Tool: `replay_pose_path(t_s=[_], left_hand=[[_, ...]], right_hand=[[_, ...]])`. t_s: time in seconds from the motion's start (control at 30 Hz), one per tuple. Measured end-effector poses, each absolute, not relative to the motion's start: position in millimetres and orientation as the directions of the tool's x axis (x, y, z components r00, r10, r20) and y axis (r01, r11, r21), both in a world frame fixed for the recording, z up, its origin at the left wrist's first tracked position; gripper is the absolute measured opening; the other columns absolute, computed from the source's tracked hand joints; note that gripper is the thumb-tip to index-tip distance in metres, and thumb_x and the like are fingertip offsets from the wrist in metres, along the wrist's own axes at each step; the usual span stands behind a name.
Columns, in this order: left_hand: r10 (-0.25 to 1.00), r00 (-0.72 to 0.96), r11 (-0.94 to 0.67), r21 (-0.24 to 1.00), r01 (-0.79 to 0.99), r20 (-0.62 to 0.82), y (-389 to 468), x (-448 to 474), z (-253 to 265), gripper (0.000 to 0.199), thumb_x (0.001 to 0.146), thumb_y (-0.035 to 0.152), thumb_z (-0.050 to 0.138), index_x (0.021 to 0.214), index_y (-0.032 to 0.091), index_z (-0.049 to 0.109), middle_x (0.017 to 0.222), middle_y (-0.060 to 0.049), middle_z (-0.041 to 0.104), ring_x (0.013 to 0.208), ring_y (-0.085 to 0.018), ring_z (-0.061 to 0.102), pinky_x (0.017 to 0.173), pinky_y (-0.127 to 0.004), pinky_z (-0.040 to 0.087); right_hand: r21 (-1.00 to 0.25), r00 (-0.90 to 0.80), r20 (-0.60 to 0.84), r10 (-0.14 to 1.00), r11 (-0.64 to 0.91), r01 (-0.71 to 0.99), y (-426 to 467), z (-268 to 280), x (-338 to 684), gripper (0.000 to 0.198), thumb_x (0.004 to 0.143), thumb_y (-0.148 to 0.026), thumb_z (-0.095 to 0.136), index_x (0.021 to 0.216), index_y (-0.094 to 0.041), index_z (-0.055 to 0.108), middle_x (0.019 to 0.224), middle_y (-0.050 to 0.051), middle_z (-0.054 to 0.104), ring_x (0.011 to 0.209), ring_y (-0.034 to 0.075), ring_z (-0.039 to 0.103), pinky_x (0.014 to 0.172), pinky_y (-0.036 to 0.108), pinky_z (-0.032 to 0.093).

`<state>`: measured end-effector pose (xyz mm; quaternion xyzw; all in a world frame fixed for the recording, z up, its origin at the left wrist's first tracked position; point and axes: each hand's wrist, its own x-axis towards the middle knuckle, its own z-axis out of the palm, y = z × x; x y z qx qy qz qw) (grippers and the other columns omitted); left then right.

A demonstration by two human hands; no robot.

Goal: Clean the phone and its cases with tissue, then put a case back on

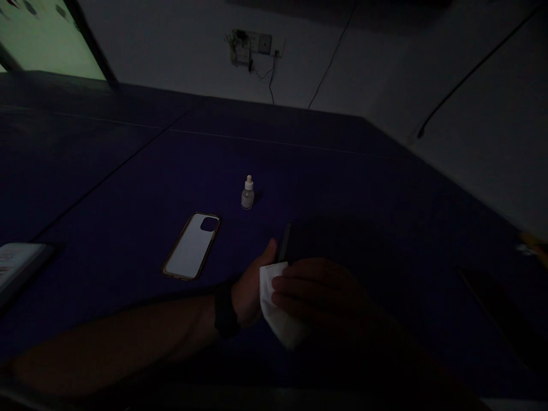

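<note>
Head view: left hand (252,290) holds slim, dark, flat device (285,242) over dark-blue table (342,188); right hand (321,290), fingers closed on white cloth (278,322) at device's near end; clear glass dropper bottle (247,197) beyond.

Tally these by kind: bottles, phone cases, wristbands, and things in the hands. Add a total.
Bottles: 1
(dropper bottle)
Phone cases: 1
(phone case)
Wristbands: 1
(black wristband)
Things in the hands: 2
(thin slab, likely a phone, in the left hand; white cloth, possibly tissue, in the right hand)
Total: 5
</note>
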<state>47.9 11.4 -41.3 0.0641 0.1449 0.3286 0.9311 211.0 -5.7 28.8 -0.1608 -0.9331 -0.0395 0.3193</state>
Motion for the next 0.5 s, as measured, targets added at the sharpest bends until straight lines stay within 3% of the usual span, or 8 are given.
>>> replay_pose_path(t_s=[0.1, 0.17, 0.33, 0.43, 0.5], left_hand=[[0.636, 0.743, 0.771, 0.196, -0.606, -0.206, 7.2, 45.1, -34.7, 0.056, 0.080, 0.067, 0.074, 0.093, 0.013, 0.064, 0.061, 0.004, 0.055, 0.051, -0.007, 0.053, 0.054, -0.018, 0.046], [0.690, 0.689, 0.723, 0.251, -0.643, -0.221, 7.4, 42.8, -30.2, 0.059, 0.078, 0.066, 0.077, 0.103, 0.013, 0.066, 0.074, 0.001, 0.063, 0.064, -0.009, 0.061, 0.065, -0.019, 0.051], [0.793, 0.555, 0.596, 0.506, -0.623, -0.251, 14.6, 37.3, -15.3, 0.057, 0.097, 0.062, 0.054, 0.124, 0.014, 0.067, 0.113, -0.011, 0.070, 0.096, -0.020, 0.068, 0.083, -0.032, 0.058], [0.770, 0.577, 0.627, 0.485, -0.609, -0.272, 19.2, 33.2, -8.3, 0.059, 0.103, 0.060, 0.041, 0.132, 0.014, 0.064, 0.124, -0.014, 0.069, 0.104, -0.021, 0.069, 0.093, -0.037, 0.057], [0.759, 0.595, 0.642, 0.454, -0.619, -0.263, 21.9, 30.8, -7.2, 0.059, 0.104, 0.058, 0.035, 0.134, 0.015, 0.062, 0.128, -0.014, 0.069, 0.105, -0.023, 0.070, 0.092, -0.041, 0.058]], right_hand=[[-0.062, -0.718, 0.642, 0.269, 0.951, 0.302, 0.7, 26.2, 216.0, 0.027, 0.108, -0.023, 0.044, 0.113, -0.013, 0.069, 0.103, 0.006, 0.079, 0.104, 0.016, 0.070, 0.095, 0.031, 0.056], [-0.069, -0.671, 0.685, 0.283, 0.943, 0.327, 5.2, 24.6, 221.1, 0.027, 0.107, -0.024, 0.044, 0.113, -0.013, 0.068, 0.102, 0.009, 0.079, 0.102, 0.018, 0.071, 0.094, 0.033, 0.058], [-0.130, -0.458, 0.799, 0.390, 0.856, 0.501, 15.5, 24.3, 237.8, 0.020, 0.100, -0.025, 0.056, 0.114, -0.017, 0.067, 0.104, 0.010, 0.075, 0.095, 0.021, 0.071, 0.080, 0.034, 0.061], [-0.229, -0.305, 0.829, 0.468, 0.783, 0.579, 20.8, 23.2, 243.5, 0.018, 0.098, -0.021, 0.055, 0.109, -0.021, 0.068, 0.099, 0.006, 0.075, 0.087, 0.020, 0.072, 0.073, 0.033, 0.061], [-0.317, -0.207, 0.815, 0.541, 0.716, 0.622, 24.0, 20.9, 244.7, 0.016, 0.098, -0.022, 0.054, 0.104, -0.022, 0.069, 0.095, 0.005, 0.076, 0.084, 0.020, 0.073, 0.072, 0.033, 0.061]])
